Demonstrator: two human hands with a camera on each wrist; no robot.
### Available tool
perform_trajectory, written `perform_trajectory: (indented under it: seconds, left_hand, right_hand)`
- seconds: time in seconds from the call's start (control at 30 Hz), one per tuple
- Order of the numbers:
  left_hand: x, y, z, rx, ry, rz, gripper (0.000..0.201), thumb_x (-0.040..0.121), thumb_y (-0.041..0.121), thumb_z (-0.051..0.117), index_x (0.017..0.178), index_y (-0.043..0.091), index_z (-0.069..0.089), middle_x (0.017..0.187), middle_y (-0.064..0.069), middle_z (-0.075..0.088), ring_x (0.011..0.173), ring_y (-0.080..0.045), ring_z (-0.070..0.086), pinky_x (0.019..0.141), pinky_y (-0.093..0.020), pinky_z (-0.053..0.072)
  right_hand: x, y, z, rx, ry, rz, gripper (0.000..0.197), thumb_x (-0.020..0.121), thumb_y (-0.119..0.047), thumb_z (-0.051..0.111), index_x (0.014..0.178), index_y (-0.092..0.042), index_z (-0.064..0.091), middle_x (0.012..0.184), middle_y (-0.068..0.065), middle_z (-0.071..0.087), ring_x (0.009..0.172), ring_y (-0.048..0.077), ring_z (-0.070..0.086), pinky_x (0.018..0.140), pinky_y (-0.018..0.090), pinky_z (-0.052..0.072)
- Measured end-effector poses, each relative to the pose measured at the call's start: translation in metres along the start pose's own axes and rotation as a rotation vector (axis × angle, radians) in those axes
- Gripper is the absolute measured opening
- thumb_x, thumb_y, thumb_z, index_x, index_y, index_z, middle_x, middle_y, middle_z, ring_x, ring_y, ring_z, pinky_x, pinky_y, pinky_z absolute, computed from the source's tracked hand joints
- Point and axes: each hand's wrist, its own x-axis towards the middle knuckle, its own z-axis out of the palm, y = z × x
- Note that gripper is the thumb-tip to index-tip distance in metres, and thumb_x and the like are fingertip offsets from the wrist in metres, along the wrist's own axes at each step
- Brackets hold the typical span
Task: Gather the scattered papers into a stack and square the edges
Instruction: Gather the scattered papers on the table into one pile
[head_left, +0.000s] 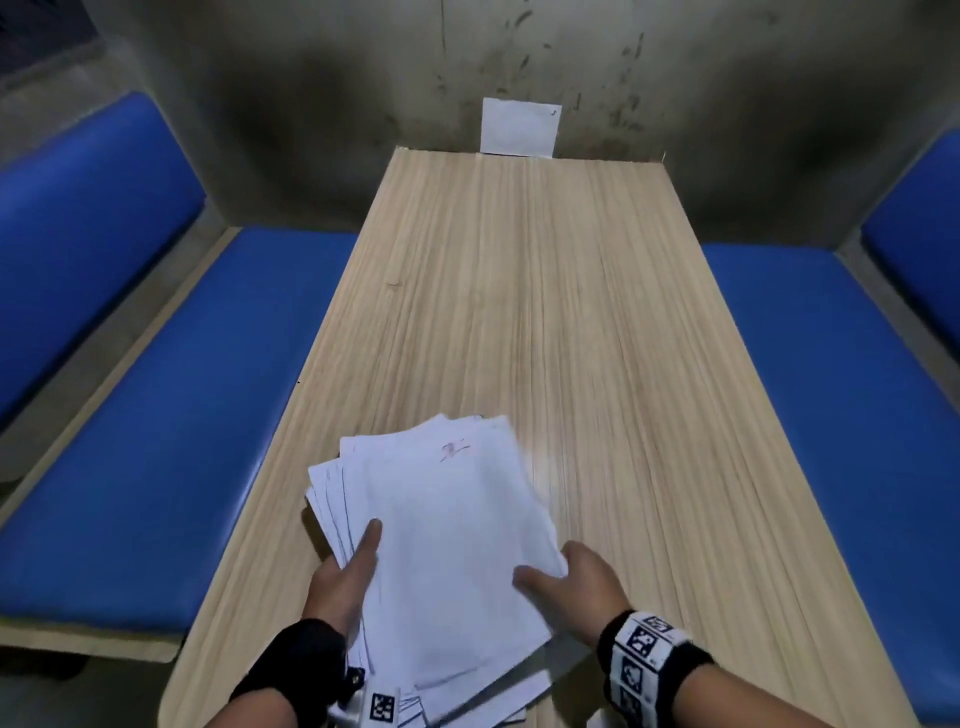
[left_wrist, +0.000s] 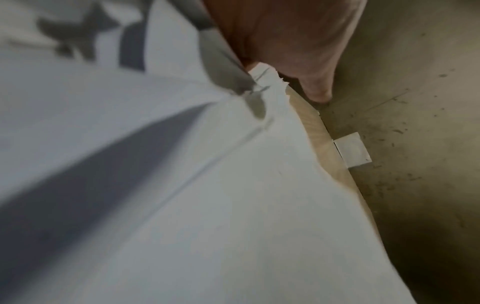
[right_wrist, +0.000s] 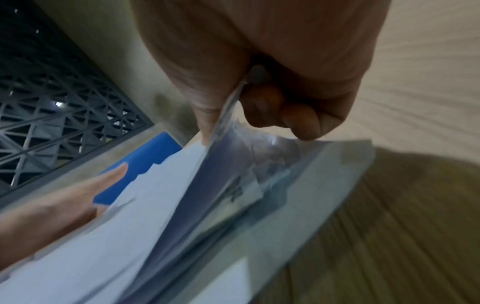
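Note:
A loose, fanned stack of white papers (head_left: 441, 540) is held over the near end of the wooden table (head_left: 545, 312), its edges uneven. My left hand (head_left: 348, 577) grips the stack's left side, thumb on top and fingers hidden underneath. My right hand (head_left: 576, 582) grips the right edge, thumb on top. In the right wrist view the right hand (right_wrist: 233, 115) pinches the papers (right_wrist: 161, 216), thumb over them and curled fingers below. The left wrist view is filled by blurred papers (left_wrist: 182, 185), with part of the left hand (left_wrist: 298, 51) above.
A white sheet (head_left: 519, 127) leans against the stained wall at the table's far end. Blue padded benches (head_left: 171, 415) run along both sides of the table, the right one (head_left: 831, 395) close to the table edge.

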Motion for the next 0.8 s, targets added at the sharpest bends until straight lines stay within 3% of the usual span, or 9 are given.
perform_trajectory:
  seconds: [0.07,0.17,0.23,0.33,0.43,0.53,0.67,0.73,0.8]
  left_hand:
    - [0.004,-0.01,0.001,-0.036,-0.019,0.04,0.075,0.07,0.029,0.086,0.135,0.014,0.052,0.132,-0.002,0.061,0.109,-0.022,0.064,0.103,-0.034,0.042]
    - [0.012,-0.021,-0.003,0.034,-0.036,0.051,0.096,0.043,0.031,0.098,0.128,0.012,0.058,0.122,-0.008,0.07,0.105,-0.027,0.07,0.101,-0.046,0.048]
    - [0.012,-0.021,-0.004,0.066,-0.025,0.052,0.091,0.048,0.027,0.095,0.13,0.01,0.058,0.122,-0.01,0.069,0.108,-0.03,0.067,0.103,-0.05,0.046]
    - [0.009,-0.016,-0.003,0.121,0.027,0.055,0.059,0.075,0.006,0.08,0.129,0.002,0.057,0.123,-0.014,0.067,0.11,-0.033,0.064,0.104,-0.052,0.045]
    - [0.015,-0.018,-0.003,0.148,0.052,0.057,0.047,0.082,-0.001,0.073,0.125,-0.002,0.056,0.122,-0.012,0.064,0.108,-0.03,0.062,0.104,-0.044,0.043]
    - [0.012,-0.017,-0.002,0.168,0.061,0.057,0.046,0.084,-0.004,0.069,0.128,-0.004,0.054,0.122,-0.011,0.062,0.107,-0.028,0.06,0.099,-0.037,0.042]
    - [0.015,-0.019,-0.004,0.184,0.071,0.05,0.053,0.085,0.0,0.07,0.134,-0.003,0.051,0.129,-0.013,0.062,0.115,-0.032,0.06,0.104,-0.042,0.043]
    - [0.019,-0.021,-0.004,0.179,0.075,0.044,0.056,0.083,0.002,0.072,0.135,-0.002,0.051,0.131,-0.014,0.061,0.117,-0.033,0.06,0.106,-0.046,0.043]
    - [0.017,-0.019,-0.002,0.189,0.068,0.061,0.05,0.083,0.001,0.072,0.129,-0.001,0.055,0.127,-0.013,0.064,0.111,-0.031,0.062,0.104,-0.046,0.044]
  right_hand:
    - [-0.001,0.002,0.006,0.04,0.003,-0.043,0.053,0.081,-0.07,0.054,0.092,-0.017,0.059,0.086,-0.006,0.064,0.077,0.01,0.061,0.059,0.022,0.042]
    - [-0.008,-0.006,0.0,0.284,0.086,-0.157,0.052,0.097,-0.054,0.036,0.084,-0.007,0.053,0.078,0.006,0.057,0.072,0.02,0.056,0.066,0.029,0.041]
    - [-0.008,-0.01,-0.01,0.319,0.149,-0.233,0.036,0.101,-0.037,0.036,0.078,-0.01,0.044,0.071,0.003,0.047,0.064,0.015,0.045,0.062,0.029,0.038]
    - [-0.001,-0.006,-0.021,0.163,0.199,-0.259,0.026,0.101,-0.029,0.04,0.079,-0.015,0.039,0.065,-0.003,0.045,0.056,0.011,0.04,0.054,0.027,0.035]
    - [-0.001,-0.005,-0.037,0.135,0.307,-0.293,0.025,0.099,-0.029,0.046,0.08,-0.014,0.042,0.064,-0.003,0.052,0.055,0.012,0.046,0.052,0.027,0.038]
    - [-0.012,-0.02,-0.066,0.172,0.477,-0.471,0.024,0.098,-0.025,0.053,0.078,-0.016,0.045,0.06,-0.003,0.053,0.05,0.006,0.046,0.047,0.023,0.038]
    - [-0.038,-0.061,-0.11,0.431,0.637,-0.693,0.017,0.097,-0.017,0.056,0.081,-0.015,0.05,0.063,0.002,0.05,0.052,0.006,0.044,0.048,0.022,0.038]
    - [-0.044,-0.074,-0.125,0.594,0.654,-0.706,0.014,0.097,-0.017,0.056,0.084,-0.016,0.05,0.063,0.004,0.05,0.049,0.011,0.043,0.044,0.023,0.039]
    - [-0.036,-0.073,-0.125,0.73,0.579,-0.642,0.013,0.098,-0.017,0.055,0.086,-0.015,0.051,0.063,0.005,0.055,0.048,0.012,0.049,0.044,0.022,0.042]
